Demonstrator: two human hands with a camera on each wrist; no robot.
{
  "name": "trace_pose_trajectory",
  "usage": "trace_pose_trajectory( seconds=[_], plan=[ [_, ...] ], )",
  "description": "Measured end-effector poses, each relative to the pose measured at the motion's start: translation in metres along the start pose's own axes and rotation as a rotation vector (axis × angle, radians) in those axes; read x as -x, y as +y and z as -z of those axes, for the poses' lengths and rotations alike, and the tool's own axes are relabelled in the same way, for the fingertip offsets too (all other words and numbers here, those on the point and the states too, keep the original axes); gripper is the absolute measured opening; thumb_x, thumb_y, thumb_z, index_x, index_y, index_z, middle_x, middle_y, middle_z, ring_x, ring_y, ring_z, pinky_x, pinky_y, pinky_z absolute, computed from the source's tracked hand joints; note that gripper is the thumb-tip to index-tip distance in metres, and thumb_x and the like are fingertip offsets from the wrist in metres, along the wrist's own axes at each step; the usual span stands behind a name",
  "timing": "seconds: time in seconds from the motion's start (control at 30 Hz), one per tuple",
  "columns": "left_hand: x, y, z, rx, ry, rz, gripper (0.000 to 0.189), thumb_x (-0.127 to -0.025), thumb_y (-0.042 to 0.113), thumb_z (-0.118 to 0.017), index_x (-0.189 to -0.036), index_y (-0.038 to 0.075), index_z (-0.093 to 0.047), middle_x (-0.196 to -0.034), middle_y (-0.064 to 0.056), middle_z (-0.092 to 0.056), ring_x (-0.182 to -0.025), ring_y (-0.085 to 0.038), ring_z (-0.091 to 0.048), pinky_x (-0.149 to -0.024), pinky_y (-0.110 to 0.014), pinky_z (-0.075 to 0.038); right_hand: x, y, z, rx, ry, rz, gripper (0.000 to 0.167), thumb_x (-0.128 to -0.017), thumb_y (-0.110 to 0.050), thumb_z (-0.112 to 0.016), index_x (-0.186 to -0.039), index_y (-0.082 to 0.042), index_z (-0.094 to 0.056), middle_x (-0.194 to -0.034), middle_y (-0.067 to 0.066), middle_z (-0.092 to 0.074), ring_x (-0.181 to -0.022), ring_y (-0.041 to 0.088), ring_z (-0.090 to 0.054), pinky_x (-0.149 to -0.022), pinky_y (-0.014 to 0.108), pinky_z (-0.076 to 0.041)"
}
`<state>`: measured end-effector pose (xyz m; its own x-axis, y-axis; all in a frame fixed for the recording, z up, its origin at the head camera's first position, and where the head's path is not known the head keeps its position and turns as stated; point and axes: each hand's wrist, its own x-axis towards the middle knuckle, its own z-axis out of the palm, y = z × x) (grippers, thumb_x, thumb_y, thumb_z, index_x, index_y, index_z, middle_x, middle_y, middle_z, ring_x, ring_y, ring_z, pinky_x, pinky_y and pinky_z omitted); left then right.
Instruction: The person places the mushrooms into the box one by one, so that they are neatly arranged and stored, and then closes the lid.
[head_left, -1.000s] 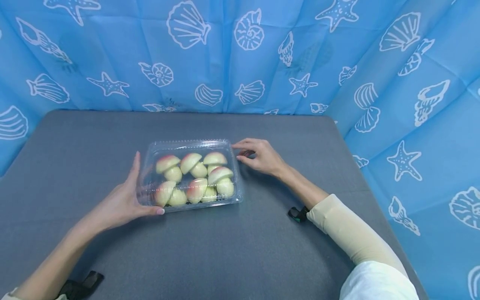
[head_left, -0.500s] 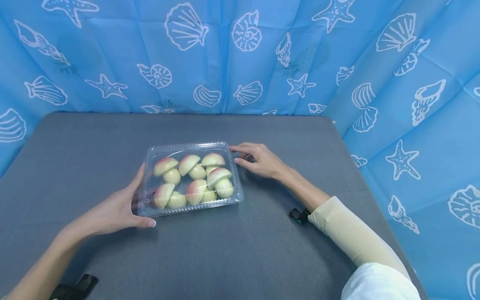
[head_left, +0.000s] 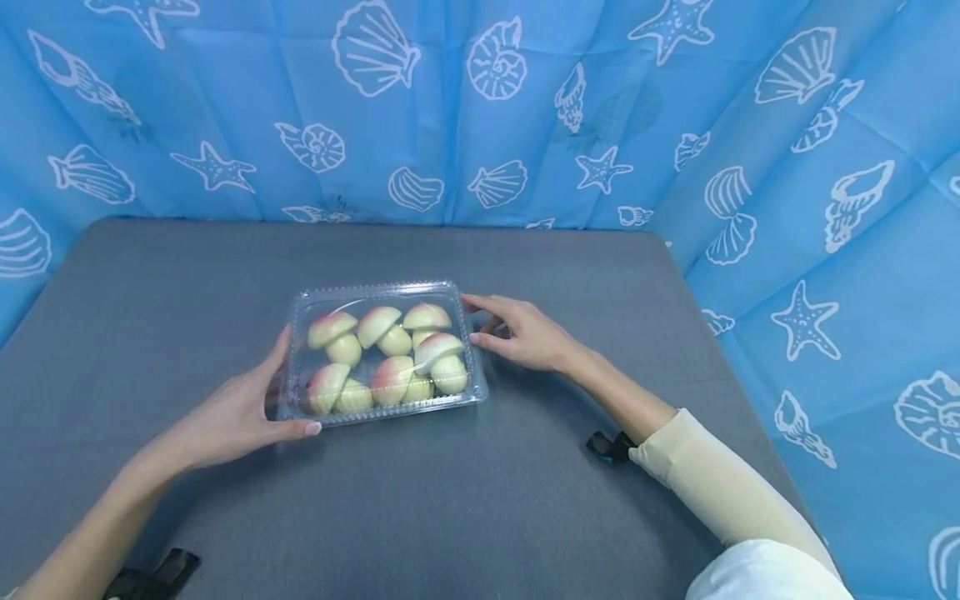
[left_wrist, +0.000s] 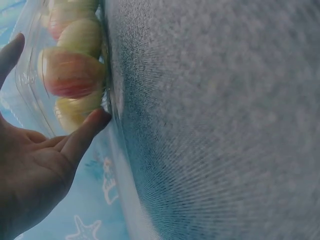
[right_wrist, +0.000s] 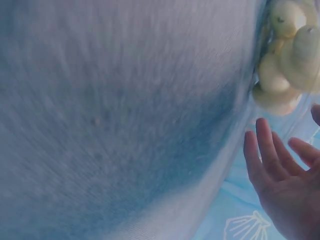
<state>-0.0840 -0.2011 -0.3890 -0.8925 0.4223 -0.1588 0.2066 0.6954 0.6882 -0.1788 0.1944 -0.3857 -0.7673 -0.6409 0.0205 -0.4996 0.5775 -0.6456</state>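
A clear plastic lidded box [head_left: 386, 404] sits on the grey table, filled with several mushroom-shaped pieces [head_left: 326, 329], pale yellow-green with pink blush. At its left end, my left hand [head_left: 228, 421] spreads around the side, thumb at the front left corner and fingers along the left edge. The left wrist view has that hand [left_wrist: 40, 165] with one fingertip low by the table beside the box. On the far side, my right hand [head_left: 528, 337] has fingertips right at the box's right edge. In the right wrist view the hand's [right_wrist: 287, 185] fingers are spread and fairly straight.
The grey table [head_left: 480, 517] extends around the box on every side. A blue curtain [head_left: 247, 108] with white shells and starfish hangs behind it and along the right. Black straps [head_left: 611, 447] are on the wrists.
The box's left end has come slightly nearer, so it now lies at a small slant. My left hand moved a little along with it; the right fingers stay by the right edge.
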Motion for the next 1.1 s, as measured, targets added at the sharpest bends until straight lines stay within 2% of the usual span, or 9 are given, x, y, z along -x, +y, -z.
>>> trace_pose_trajectory(
  seconds=[0.3,0.43,0.6,0.7,0.83,0.93,1.1],
  plan=[
    [0.001,0.004,0.0,0.002,0.029,0.032,0.129,-0.079,0.054,-0.079,-0.158,0.011,0.013,-0.146,-0.042,-0.033,-0.12,-0.052,-0.054,-0.094,-0.063,-0.047,0.022,-0.018,-0.004,-0.151,-0.088,-0.098,0.074,-0.097,-0.023,-0.066,-0.159,-0.02,-0.025,-0.135,0.01,-0.057,-0.1,0.013,-0.066,-0.089,0.036,-0.055],
    [0.002,0.006,-0.001,-0.005,0.043,0.036,0.129,-0.078,0.055,-0.08,-0.159,0.011,0.011,-0.142,-0.041,-0.04,-0.119,-0.05,-0.056,-0.094,-0.062,-0.047,0.029,-0.022,-0.007,-0.253,-0.141,-0.121,0.086,-0.093,-0.018,-0.07,-0.161,-0.018,-0.017,-0.123,0.008,-0.061,-0.095,0.015,-0.067,-0.085,0.038,-0.056],
    [0.003,0.007,-0.003,-0.038,0.04,0.059,0.129,-0.078,0.059,-0.077,-0.159,0.011,0.01,-0.137,-0.04,-0.047,-0.116,-0.047,-0.059,-0.092,-0.061,-0.048,0.034,-0.027,-0.012,-0.473,-0.227,-0.146,0.1,-0.091,-0.007,-0.07,-0.161,-0.022,0.0,-0.099,0.013,-0.067,-0.088,0.032,-0.068,-0.08,0.044,-0.058],
    [0.003,0.007,-0.004,-0.072,0.029,0.08,0.129,-0.077,0.064,-0.075,-0.159,0.011,0.01,-0.133,-0.038,-0.052,-0.112,-0.044,-0.062,-0.089,-0.06,-0.049,0.035,-0.029,-0.016,-0.617,-0.258,-0.173,0.104,-0.092,-0.003,-0.068,-0.16,-0.026,0.008,-0.093,0.019,-0.067,-0.085,0.041,-0.067,-0.078,0.048,-0.058],
    [0.003,0.007,-0.004,-0.111,0.02,0.09,0.127,-0.078,0.068,-0.071,-0.159,0.013,0.009,-0.13,-0.034,-0.056,-0.107,-0.04,-0.065,-0.086,-0.059,-0.051,0.036,-0.031,-0.021,-0.711,-0.249,-0.194,0.104,-0.094,0.001,-0.064,-0.159,-0.027,0.012,-0.091,0.022,-0.066,-0.084,0.04,-0.068,-0.077,0.049,-0.059],
    [0.005,0.006,-0.002,-0.106,0.027,0.077,0.124,-0.079,0.065,-0.072,-0.16,0.014,0.006,-0.127,-0.03,-0.059,-0.099,-0.033,-0.068,-0.081,-0.054,-0.054,0.037,-0.032,-0.023,-0.735,-0.236,-0.197,0.102,-0.095,0.001,-0.062,-0.159,-0.026,0.012,-0.09,0.021,-0.066,-0.084,0.04,-0.067,-0.076,0.047,-0.059],
    [0.009,0.001,0.003,-0.028,0.007,0.043,0.112,-0.086,0.055,-0.072,-0.161,0.019,0.004,-0.12,-0.02,-0.06,-0.087,-0.016,-0.067,-0.071,-0.037,-0.056,0.038,-0.033,-0.025,-0.74,-0.22,-0.203,0.099,-0.096,0.0,-0.06,-0.16,-0.029,0.01,-0.088,0.019,-0.064,-0.089,0.048,-0.063,-0.075,0.045,-0.059]
  ],
)
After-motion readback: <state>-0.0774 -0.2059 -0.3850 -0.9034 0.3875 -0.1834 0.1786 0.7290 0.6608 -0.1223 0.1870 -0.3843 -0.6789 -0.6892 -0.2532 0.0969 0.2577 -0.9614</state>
